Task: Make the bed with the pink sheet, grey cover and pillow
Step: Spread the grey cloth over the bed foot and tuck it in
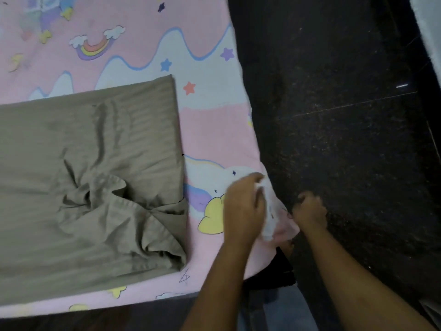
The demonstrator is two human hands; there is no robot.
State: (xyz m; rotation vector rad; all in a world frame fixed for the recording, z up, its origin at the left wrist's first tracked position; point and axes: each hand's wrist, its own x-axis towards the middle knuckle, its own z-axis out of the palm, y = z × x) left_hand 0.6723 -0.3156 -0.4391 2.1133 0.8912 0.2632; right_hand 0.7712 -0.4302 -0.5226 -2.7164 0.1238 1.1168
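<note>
Quick one from the bedside, looking down at the corner nearest me. The pink sheet (210,130) is spread over the bed, all rainbows, stars and clouds, and it's pretty flat across the top and middle. The bit that isn't flat is the right edge close to me, where it's bunched up into a whitish-pink wad hanging off the side.

My left hand (243,209) is on top of the sheet right at that edge, just next to the yellow cloud print (211,218). The fingers are curled round the bunched fold, so it's holding fabric, not lying flat. My right hand (309,211) is off the side of the bed, over the dark floor (346,103), balled up tight on the end of the corner flap. Tbh both hands are a bit blurry, so I can't make out the exact finger positions, but the flap runs straight into that fist.

The grey cover (90,163) lies on the sheet on the left side of the bed, well apart from both hands. It's folded into a big rectangle w/ faint stripes, mostly smooth, but crumpled and puckered around the middle and at the corner nearest me.
</note>
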